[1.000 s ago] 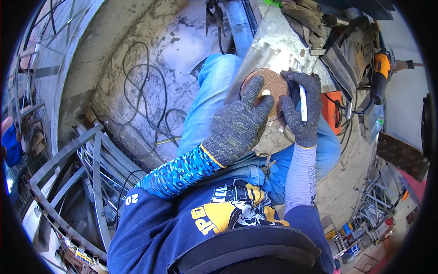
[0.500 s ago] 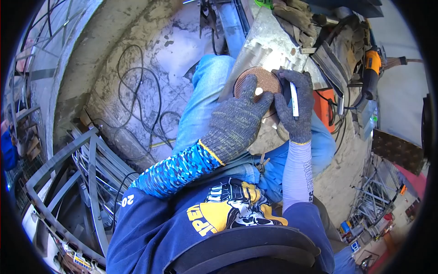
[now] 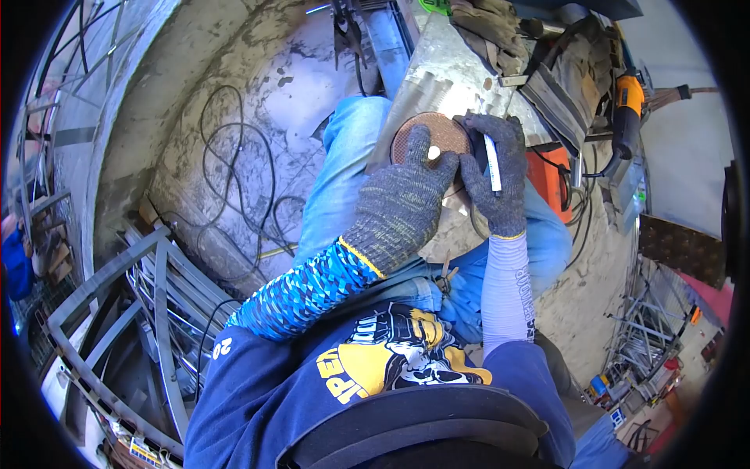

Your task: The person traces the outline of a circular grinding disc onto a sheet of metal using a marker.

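A round brown disc [image 3: 433,125], like a grinder's cutting disc, lies on a grey metal sheet [image 3: 441,59] between my knees. A small bright hole shows at its middle. My left hand [image 3: 402,191], in a dark knitted glove, holds the disc down with a finger and the thumb stretched over its face. At the disc's right edge is my gloved right hand [image 3: 504,172], closed around a slim white marker [image 3: 493,166]. The marker slants across the fingers; its tip is hidden. The two thumbs are close together by the disc's lower right rim.
A yellow and black power tool [image 3: 628,113] lies at the right, near an orange box [image 3: 549,178] and cords. Worn gloves or rags [image 3: 488,27] are heaped at the top. A black cable [image 3: 273,180] loops over the floor at left, above a metal frame [image 3: 160,305].
The view has shifted slightly, so hands and disc appear a little further left. Both hands keep nearly the same hold on the disc and the marker.
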### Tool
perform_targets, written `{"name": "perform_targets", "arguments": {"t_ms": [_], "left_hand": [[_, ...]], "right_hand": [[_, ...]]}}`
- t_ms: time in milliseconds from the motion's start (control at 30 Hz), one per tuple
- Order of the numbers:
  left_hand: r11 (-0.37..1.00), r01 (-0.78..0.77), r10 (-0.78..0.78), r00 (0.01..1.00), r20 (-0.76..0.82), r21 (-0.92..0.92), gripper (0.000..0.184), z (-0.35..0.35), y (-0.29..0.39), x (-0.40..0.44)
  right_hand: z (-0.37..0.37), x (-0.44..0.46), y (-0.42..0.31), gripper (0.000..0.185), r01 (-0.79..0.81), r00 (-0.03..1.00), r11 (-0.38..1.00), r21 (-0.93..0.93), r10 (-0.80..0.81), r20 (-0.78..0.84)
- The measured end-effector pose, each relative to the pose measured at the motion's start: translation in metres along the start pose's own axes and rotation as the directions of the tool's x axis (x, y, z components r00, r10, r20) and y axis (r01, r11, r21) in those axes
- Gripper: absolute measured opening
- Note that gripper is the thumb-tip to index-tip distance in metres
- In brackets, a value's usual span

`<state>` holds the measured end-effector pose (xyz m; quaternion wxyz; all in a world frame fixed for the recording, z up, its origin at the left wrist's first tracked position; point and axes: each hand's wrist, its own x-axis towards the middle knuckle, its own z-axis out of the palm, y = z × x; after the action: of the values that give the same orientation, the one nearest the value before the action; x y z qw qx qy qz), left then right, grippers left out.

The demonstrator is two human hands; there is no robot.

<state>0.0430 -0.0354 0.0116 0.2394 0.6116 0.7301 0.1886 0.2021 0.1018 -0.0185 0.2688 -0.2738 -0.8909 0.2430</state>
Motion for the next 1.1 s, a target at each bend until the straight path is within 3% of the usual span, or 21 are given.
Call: {"name": "perform_targets", "arguments": {"t_ms": [267, 367, 433, 467, 500, 567, 600, 633, 700, 733, 900, 967, 1000, 1067, 1100], "left_hand": [[1.0, 0.019, -0.019, 1.0, -0.002, -0.005, 0.051, -0.001, 0.003, 0.002], [0.996, 0.079, -0.074, 0.993, 0.09, -0.051, 0.052, -0.007, 0.005, 0.005], [0.995, 0.068, -0.059, 0.991, 0.116, -0.067, 0.054, -0.009, 0.005, 0.004], [0.995, 0.072, -0.064, 0.991, 0.117, -0.068, 0.054, -0.01, 0.006, 0.004], [0.993, 0.086, -0.074, 0.987, 0.143, -0.076, 0.054, -0.01, 0.006, 0.005], [0.992, 0.098, -0.082, 0.982, 0.168, -0.086, 0.055, -0.01, 0.007, 0.006], [0.994, 0.088, -0.075, 0.981, 0.177, -0.071, 0.056, -0.01, 0.006, 0.006], [0.995, 0.079, -0.068, 0.98, 0.185, -0.056, 0.056, -0.01, 0.006, 0.006], [0.995, 0.091, -0.082, 0.983, 0.166, -0.043, 0.056, -0.009, 0.007, 0.005], [0.994, 0.102, -0.097, 0.984, 0.151, -0.029, 0.056, -0.008, 0.008, 0.004], [0.993, 0.109, -0.101, 0.98, 0.172, -0.037, 0.054, -0.006, 0.007, 0.005], [0.996, 0.078, -0.072, 0.987, 0.145, -0.038, 0.054, -0.008, 0.007, 0.006], [0.988, 0.147, -0.132, 0.968, 0.213, -0.055, 0.053, -0.008, 0.008, 0.009], [0.974, 0.216, -0.189, 0.941, 0.282, -0.068, 0.053, -0.004, 0.008, 0.011], [0.972, 0.225, -0.201, 0.942, 0.268, -0.062, 0.053, 0.001, 0.008, 0.01]], "right_hand": [[-0.001, 0.0, -0.001, 0.045, 0.016, 1.0, 1.0, 0.003, -0.016, -0.004], [-0.006, 0.004, -0.007, 0.042, -0.046, 0.999, 0.998, 0.045, 0.046, 0.002], [-0.011, 0.009, -0.011, 0.037, -0.229, 0.973, 0.959, 0.169, 0.232, 0.005], [-0.015, 0.012, -0.014, 0.029, -0.263, 0.959, 0.893, 0.367, 0.283, -0.002], [-0.017, 0.018, -0.016, 0.029, -0.264, 0.959, 0.892, 0.366, 0.284, 0.0], [-0.018, 0.033, -0.015, 0.022, -0.486, 0.859, 0.579, 0.654, 0.456, 0.234], [-0.017, 0.049, -0.019, 0.017, -0.489, 0.857, 0.527, 0.695, 0.438, 0.27], [-0.015, 0.059, -0.012, 0.017, -0.489, 0.857, 0.528, 0.695, 0.437, 0.271], [-0.012, 0.078, -0.001, 0.014, -0.422, 0.887, 0.737, 0.527, 0.217, 0.407], [-0.014, 0.088, -0.004, 0.012, -0.409, 0.878, 0.779, 0.475, 0.196, 0.436], [-0.006, 0.109, -0.003, 0.011, -0.276, 0.847, 0.88, 0.386, 0.034, 0.53], [-0.003, 0.112, -0.003, 0.015, -0.238, 0.81, 0.928, 0.285, 0.028, 0.586], [-0.002, 0.114, -0.004, 0.017, -0.222, 0.796, 0.942, 0.251, 0.027, 0.605], [0.001, 0.115, -0.009, 0.026, -0.394, 0.757, 0.883, 0.255, 0.155, 0.635], [0.003, 0.115, -0.009, 0.026, -0.394, 0.757, 0.883, 0.254, 0.155, 0.635]]}}
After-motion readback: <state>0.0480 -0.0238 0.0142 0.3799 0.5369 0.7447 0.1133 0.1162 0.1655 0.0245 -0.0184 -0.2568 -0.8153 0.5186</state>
